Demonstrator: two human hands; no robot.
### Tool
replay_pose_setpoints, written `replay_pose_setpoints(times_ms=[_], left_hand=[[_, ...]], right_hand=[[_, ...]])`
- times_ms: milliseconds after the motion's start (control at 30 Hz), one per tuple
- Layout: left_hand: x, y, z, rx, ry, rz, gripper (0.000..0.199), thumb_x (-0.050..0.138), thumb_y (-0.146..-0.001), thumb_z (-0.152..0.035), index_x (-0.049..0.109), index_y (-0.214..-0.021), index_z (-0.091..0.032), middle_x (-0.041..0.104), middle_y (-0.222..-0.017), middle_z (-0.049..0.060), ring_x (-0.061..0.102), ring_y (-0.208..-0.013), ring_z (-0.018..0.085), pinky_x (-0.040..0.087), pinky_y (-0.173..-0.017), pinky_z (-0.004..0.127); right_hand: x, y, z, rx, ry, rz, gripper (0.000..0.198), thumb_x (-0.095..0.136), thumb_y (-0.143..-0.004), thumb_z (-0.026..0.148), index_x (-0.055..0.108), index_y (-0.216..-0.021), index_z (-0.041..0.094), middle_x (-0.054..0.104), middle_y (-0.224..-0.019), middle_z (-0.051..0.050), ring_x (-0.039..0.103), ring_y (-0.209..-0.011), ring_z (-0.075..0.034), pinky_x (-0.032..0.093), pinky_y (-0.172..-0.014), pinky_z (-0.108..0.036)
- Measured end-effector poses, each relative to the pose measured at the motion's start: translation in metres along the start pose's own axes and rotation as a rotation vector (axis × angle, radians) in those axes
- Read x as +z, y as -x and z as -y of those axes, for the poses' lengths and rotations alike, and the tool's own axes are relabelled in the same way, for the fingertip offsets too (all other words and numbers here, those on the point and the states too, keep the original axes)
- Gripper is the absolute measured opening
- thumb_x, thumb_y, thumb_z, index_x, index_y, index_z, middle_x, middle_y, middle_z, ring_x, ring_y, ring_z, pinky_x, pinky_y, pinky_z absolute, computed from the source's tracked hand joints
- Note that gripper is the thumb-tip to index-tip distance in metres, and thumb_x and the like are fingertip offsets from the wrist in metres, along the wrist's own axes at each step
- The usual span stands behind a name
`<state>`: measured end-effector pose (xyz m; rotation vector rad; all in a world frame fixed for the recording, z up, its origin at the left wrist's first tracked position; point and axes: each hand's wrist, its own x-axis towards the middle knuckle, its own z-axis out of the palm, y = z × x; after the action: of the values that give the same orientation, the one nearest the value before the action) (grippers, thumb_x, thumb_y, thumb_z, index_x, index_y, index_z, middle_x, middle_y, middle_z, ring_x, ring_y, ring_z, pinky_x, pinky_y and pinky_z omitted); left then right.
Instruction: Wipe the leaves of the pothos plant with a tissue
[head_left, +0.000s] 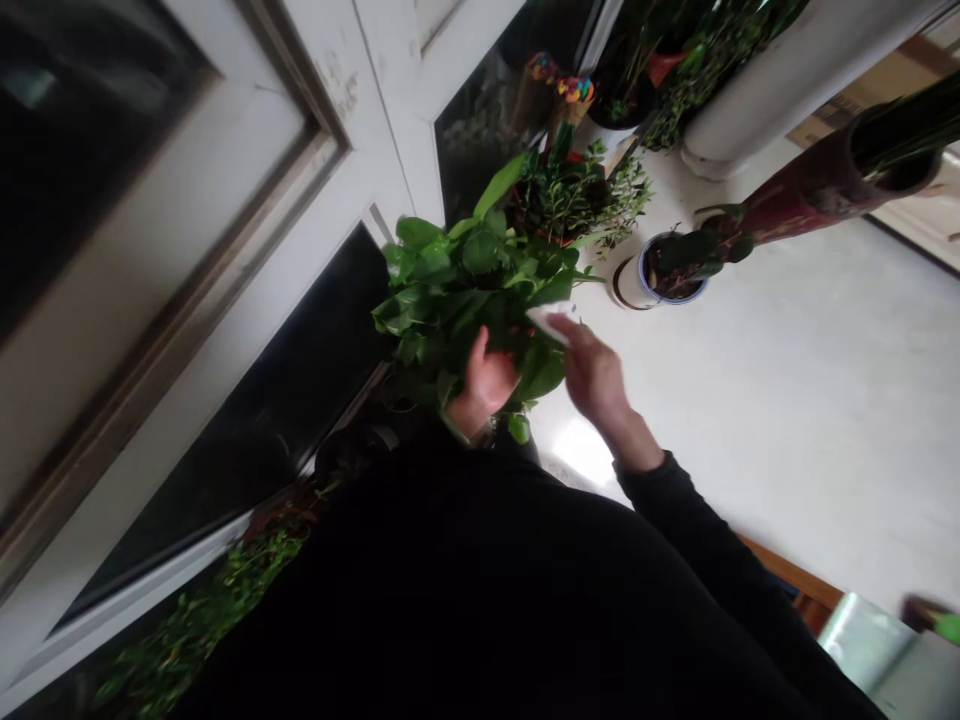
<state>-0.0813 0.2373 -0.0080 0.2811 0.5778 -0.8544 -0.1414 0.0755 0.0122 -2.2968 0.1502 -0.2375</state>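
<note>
A leafy green potted plant stands in front of me, its broad leaves spreading by the door frame. My left hand is at its near side, palm showing and thumb stretched up, touching or close to the leaves. Its fingers are blurred and partly lost among the foliage; nothing shows in the palm. To the right, my right hand pinches a white tissue or small cloth at the plant's right edge. Whether the tissue touches a leaf, I cannot tell. The plant's pot is hidden.
White-framed glass doors rise on the left. Beyond the plant are a small-leaved plant, a white pot and a tall dark red vase. A thick white pipe crosses the upper right. More greenery lies lower left.
</note>
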Motion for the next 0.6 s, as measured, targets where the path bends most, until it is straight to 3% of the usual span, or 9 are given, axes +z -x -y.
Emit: replay_pose_setpoints(times_ms=[133, 233, 300, 467, 600], left_hand=[[-0.002, -0.001, 0.003, 0.025, -0.014, -0.051, 0.058, 0.033, -0.108, -0.060, 0.070, -0.128, -0.019, 0.077, -0.135, 0.013, 0.058, -0.149, 0.035, 0.040, -0.128, 0.056], [0.000, 0.001, 0.006, 0.049, -0.044, -0.081, 0.050, 0.037, -0.109, -0.055, 0.071, -0.116, -0.019, 0.077, -0.132, 0.013, 0.059, -0.148, 0.034, 0.038, -0.130, 0.055], [0.002, 0.004, 0.009, 0.063, -0.065, -0.061, 0.045, 0.039, -0.109, -0.049, 0.072, -0.111, -0.018, 0.079, -0.126, 0.014, 0.059, -0.148, 0.033, 0.036, -0.131, 0.053], [0.000, 0.023, 0.011, 0.116, -0.133, -0.102, 0.032, 0.042, -0.106, -0.024, 0.073, -0.103, -0.018, 0.080, -0.113, 0.011, 0.058, -0.149, 0.028, 0.036, -0.132, 0.047], [-0.017, 0.040, 0.003, 0.191, -0.117, -0.207, 0.028, 0.044, -0.102, -0.018, 0.072, -0.102, -0.020, 0.078, -0.115, 0.008, 0.060, -0.147, 0.023, 0.041, -0.127, 0.041]], right_hand=[[0.031, 0.020, 0.002, -0.008, 0.096, 0.207, 0.050, 0.045, -0.096, 0.011, 0.076, -0.135, 0.016, 0.072, -0.147, -0.017, 0.066, -0.142, -0.031, 0.049, -0.125, -0.057], [0.023, 0.030, 0.004, 0.075, -0.050, 0.250, 0.045, 0.047, -0.101, 0.020, 0.075, -0.136, 0.021, 0.075, -0.144, -0.011, 0.071, -0.135, -0.029, 0.054, -0.120, -0.053], [0.010, 0.027, 0.002, 0.151, -0.214, 0.213, 0.039, 0.052, -0.104, 0.032, 0.077, -0.132, 0.024, 0.080, -0.134, -0.009, 0.076, -0.122, -0.027, 0.060, -0.110, -0.049], [-0.011, 0.000, -0.014, 0.336, -0.544, -0.067, 0.041, 0.062, -0.098, 0.050, 0.077, -0.124, 0.022, 0.084, -0.104, -0.007, 0.077, -0.085, -0.023, 0.065, -0.076, -0.038], [0.000, -0.018, -0.011, 0.336, -0.595, -0.102, 0.043, 0.064, -0.097, 0.050, 0.076, -0.128, 0.023, 0.084, -0.106, -0.008, 0.077, -0.086, -0.023, 0.064, -0.076, -0.038]])
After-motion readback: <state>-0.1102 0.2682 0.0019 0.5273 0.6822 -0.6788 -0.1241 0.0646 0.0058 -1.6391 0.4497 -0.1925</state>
